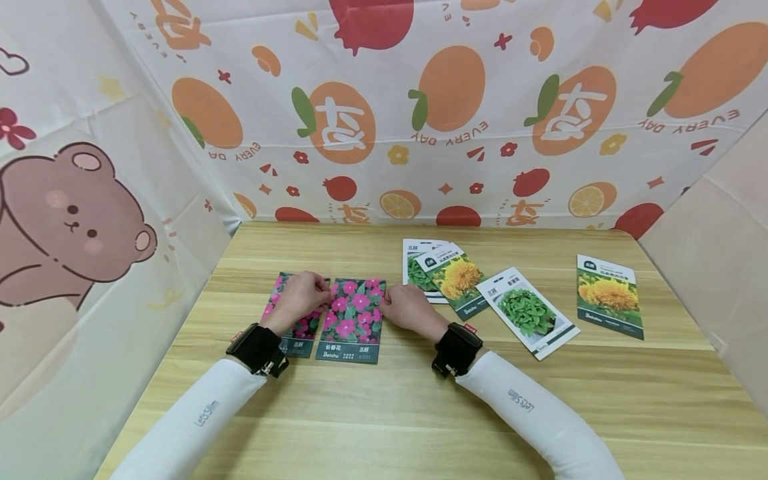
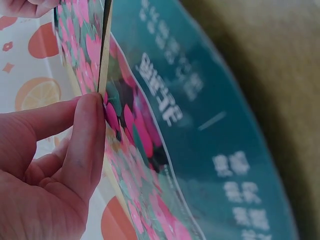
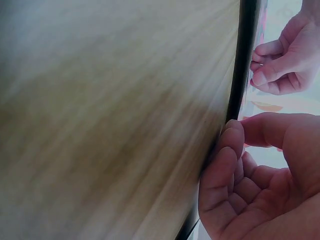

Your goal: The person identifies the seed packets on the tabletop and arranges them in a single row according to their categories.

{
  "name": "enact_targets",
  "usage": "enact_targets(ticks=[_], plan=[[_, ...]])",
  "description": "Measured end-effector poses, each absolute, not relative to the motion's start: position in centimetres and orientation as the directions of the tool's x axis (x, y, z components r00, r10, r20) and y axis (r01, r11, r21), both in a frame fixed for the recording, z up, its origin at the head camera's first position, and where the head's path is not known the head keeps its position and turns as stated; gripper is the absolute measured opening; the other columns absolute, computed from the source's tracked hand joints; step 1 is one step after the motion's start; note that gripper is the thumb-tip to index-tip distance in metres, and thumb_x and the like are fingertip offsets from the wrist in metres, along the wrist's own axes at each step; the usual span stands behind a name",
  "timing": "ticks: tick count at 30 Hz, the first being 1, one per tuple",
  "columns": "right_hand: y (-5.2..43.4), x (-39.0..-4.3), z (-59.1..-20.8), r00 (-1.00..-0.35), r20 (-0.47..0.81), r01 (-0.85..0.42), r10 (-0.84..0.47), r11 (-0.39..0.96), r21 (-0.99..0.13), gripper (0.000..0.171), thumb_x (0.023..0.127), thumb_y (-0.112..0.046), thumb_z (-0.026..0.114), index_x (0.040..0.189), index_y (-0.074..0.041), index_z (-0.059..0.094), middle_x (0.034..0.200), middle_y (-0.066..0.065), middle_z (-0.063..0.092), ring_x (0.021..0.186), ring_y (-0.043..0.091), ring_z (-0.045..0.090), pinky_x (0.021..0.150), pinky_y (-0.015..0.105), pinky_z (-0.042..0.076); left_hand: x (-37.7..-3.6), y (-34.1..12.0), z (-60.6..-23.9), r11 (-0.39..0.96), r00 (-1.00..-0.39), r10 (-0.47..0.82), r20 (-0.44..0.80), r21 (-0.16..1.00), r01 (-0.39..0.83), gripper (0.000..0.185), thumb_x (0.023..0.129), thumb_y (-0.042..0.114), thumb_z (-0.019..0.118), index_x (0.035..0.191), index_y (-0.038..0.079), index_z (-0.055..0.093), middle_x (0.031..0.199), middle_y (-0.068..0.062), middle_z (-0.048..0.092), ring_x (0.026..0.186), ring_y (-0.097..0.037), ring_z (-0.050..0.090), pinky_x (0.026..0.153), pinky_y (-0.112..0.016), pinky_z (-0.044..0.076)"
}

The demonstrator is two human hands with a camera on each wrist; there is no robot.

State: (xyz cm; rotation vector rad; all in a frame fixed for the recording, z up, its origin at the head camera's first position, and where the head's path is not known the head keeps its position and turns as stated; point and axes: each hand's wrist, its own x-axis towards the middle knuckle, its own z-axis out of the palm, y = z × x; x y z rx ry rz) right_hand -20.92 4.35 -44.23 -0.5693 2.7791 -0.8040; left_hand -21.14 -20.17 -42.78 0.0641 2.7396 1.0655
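Pink-flower seed packet [image 1: 351,319]: it lay flat on the worktop [image 1: 384,413], teal band with white print toward the person, touching or just overlapping a second pink-flower packet [image 1: 295,320] on its left.
Left hand [image 1: 302,297]: it rested over the second pink-flower packet, fingers curled toward the seam between the two packets; in the left wrist view a fingertip [image 2: 89,130] pressed against the packet's left edge. Left grip: narrow, fingers curled and touching the edge; whether it pinched the packet could not be told.
Right hand [image 1: 408,307]: it sat just right of the pink-flower seed packet, fingertips touching its right edge; in the right wrist view the curled fingers [image 3: 225,165] met the packet's dark edge against the worktop. Right grip: narrow, curled against the edge, no clear pinch visible.
Right of the pink-flower seed packet: two overlapping packets, a leafy green one [image 1: 414,267] under a yellow-flower one [image 1: 457,279]; beyond them another leafy green packet [image 1: 527,312], tilted; farthest right a second yellow-flower packet [image 1: 609,295], well apart.
Wrists: a black band on each [image 1: 258,347], with white sleeves [image 1: 528,407].
Behind the pink-flower seed packet: a fruit-print cloth [image 1: 420,107] as backdrop; to its left, a bear-print panel [image 1: 72,227].
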Motion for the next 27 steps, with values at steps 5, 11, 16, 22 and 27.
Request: enact_targets(ticks=[5,11,16,22,27], plan=[[4.6,-20.8,-44.2,-0.908,-0.073,-0.308,-0.413,0.775,-0.552,0.054,0.102,-0.017,0.063,0.052,-0.017,0.042,0.046,-0.009,0.032,0.043,0.009,0.035,0.052,0.026,0.031,-21.2,-19.9,-42.8,0.732,-0.977,0.121,-0.174,0.68,-0.031,0.009,0.099,0.006,0.069,0.096,-0.002,0.072,0.089,-0.012,0.075,0.073,-0.019,0.074,0.067,-0.032,0.062],[4.9,-20.6,-44.1,-0.91,-0.079,-0.295,-0.407,0.769,-0.567,0.053,0.102,-0.017,0.062,0.053,-0.017,0.041,0.046,-0.009,0.032,0.043,0.009,0.034,0.051,0.026,0.03,-21.1,-19.9,-42.7,0.727,-0.977,0.139,-0.164,0.687,-0.012,0.01,0.1,0.009,0.069,0.095,0.0,0.072,0.089,-0.01,0.075,0.073,-0.018,0.074,0.068,-0.031,0.061],[5.4,-20.0,-43.5,-0.907,-0.067,-0.309,-0.417,0.763,-0.568,0.049,0.102,-0.02,0.062,0.057,-0.016,0.044,0.05,-0.007,0.035,0.046,0.01,0.038,0.054,0.026,0.032,-20.8,-19.8,-42.3,0.736,-0.983,0.153,-0.107,0.676,0.041,0.013,0.101,0.012,0.067,0.1,0.001,0.074,0.087,-0.009,0.075,0.071,-0.019,0.071,0.063,-0.03,0.054],[8.0,-19.3,-41.7,-0.93,-0.056,-0.281,-0.363,0.803,-0.526,0.024,0.1,-0.023,0.065,0.077,-0.016,0.064,0.063,-0.004,0.056,0.056,0.013,0.053,0.053,0.029,0.043,-20.4,-18.2,-41.7,0.706,-0.965,0.262,-0.005,0.683,0.188,0.018,0.102,0.015,0.068,0.113,0.003,0.073,0.096,-0.007,0.073,0.076,-0.02,0.065,0.067,-0.033,0.052],[12.2,-19.8,-41.2,-0.952,0.056,-0.303,-0.301,0.898,-0.321,0.018,0.1,-0.024,0.066,0.104,-0.009,0.076,0.096,0.009,0.07,0.086,0.028,0.066,0.068,0.042,0.055,-20.3,-15.9,-41.4,0.677,-0.928,0.369,0.044,0.672,0.301,0.019,0.102,0.015,0.068,0.116,0.005,0.074,0.108,-0.007,0.072,0.094,-0.022,0.068,0.079,-0.038,0.058]])
